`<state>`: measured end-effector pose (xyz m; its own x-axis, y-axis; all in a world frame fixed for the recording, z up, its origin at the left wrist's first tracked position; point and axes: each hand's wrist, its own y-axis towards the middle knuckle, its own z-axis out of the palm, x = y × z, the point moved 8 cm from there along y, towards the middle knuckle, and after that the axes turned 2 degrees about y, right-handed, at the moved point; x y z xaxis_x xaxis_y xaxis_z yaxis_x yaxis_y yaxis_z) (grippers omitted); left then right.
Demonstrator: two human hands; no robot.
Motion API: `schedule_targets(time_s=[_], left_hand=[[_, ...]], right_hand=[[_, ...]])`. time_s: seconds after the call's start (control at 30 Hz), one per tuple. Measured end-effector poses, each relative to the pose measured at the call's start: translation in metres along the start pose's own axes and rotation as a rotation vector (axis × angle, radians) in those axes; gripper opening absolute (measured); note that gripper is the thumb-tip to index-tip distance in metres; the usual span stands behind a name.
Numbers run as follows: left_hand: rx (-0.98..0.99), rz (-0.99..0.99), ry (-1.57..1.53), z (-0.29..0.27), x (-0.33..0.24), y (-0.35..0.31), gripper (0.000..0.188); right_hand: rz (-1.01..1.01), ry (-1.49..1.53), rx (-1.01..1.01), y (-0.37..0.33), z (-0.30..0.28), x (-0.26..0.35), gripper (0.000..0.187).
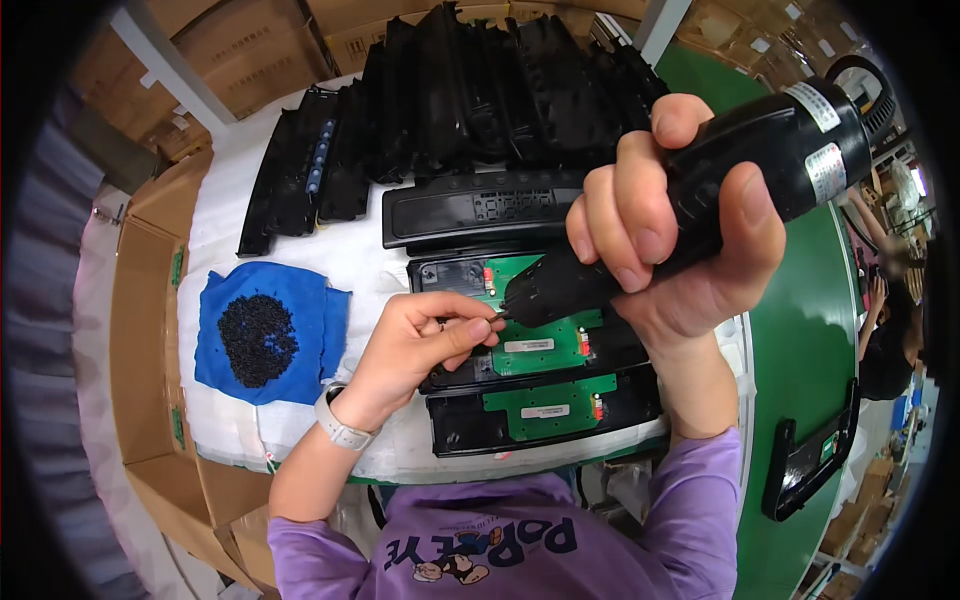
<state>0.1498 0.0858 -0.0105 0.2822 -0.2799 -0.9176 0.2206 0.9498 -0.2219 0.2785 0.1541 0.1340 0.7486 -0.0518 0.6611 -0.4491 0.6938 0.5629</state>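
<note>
The thick black plastic handheld driver [700, 180] slants over, and partly hides, green circuit boards [550, 362]. The right hand [690, 285] wraps its body; the left hand's [435, 332] thumb and forefinger pinch together at its obscured tip, anything between them indistinct.

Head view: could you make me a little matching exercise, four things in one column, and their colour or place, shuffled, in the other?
1. Watch
2. Tool
3. Cloth
4. Boards

A. blue, under a dark pile
B. green, on black panels
C. around the left wrist
D. in the right hand

Right pairs: 1-C, 2-D, 3-A, 4-B.
</note>
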Motion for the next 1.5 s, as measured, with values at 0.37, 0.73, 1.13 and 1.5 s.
schedule_targets(time_s=[0.37, 0.73, 1.13, 1.5], left_hand=[[0.005, -0.029, 0.134, -0.006, 0.008, -0.002, 0.013], [-0.147, 0.048, 0.011, -0.019, 0.005, -0.007, 0.018], [-0.150, 0.096, -0.155, -0.021, 0.014, -0.005, 0.022], [-0.031, -0.041, -0.269, -0.012, 0.021, -0.003, 0.013]], right_hand=[[0.122, -0.121, -0.121, -0.007, -0.007, -0.019, 0.040], [0.244, -0.184, -0.134, -0.010, -0.017, -0.030, 0.033], [0.271, -0.383, -0.057, -0.015, -0.016, -0.058, 0.029], [0.192, -0.467, 0.051, -0.016, -0.006, -0.061, 0.020]])
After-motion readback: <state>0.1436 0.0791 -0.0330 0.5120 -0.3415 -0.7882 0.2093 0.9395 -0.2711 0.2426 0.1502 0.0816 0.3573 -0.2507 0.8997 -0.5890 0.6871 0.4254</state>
